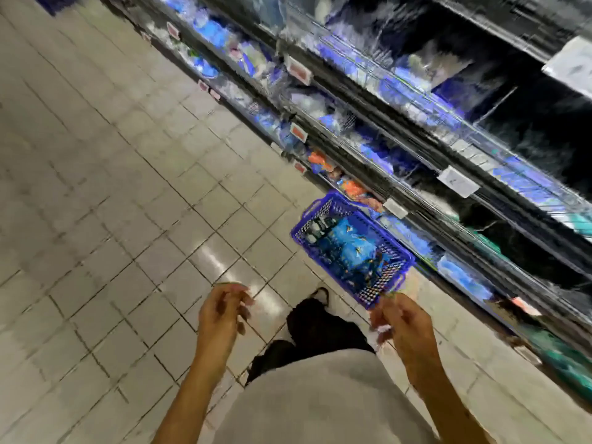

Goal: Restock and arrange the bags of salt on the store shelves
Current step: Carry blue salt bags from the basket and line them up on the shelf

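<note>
A blue plastic basket point(400, 267) stands on the tiled floor beside the shelves, holding blue bags of salt point(349, 245). My left hand point(224, 309) hangs in front of me, left of the basket, fingers loosely curled and holding nothing. My right hand point(400, 318) is just below the basket's near corner, fingers loosely bent, nothing in it. The whole view is blurred by motion. The store shelves point(416, 149) run diagonally on the right with blue and white bags on them.
Beige floor tiles point(112, 187) fill the left half. Price tags point(298, 70) hang on the shelf edges. Orange packets point(349, 187) lie on a low shelf beyond the basket. My dark trouser leg and shoe point(320, 318) stand between my hands.
</note>
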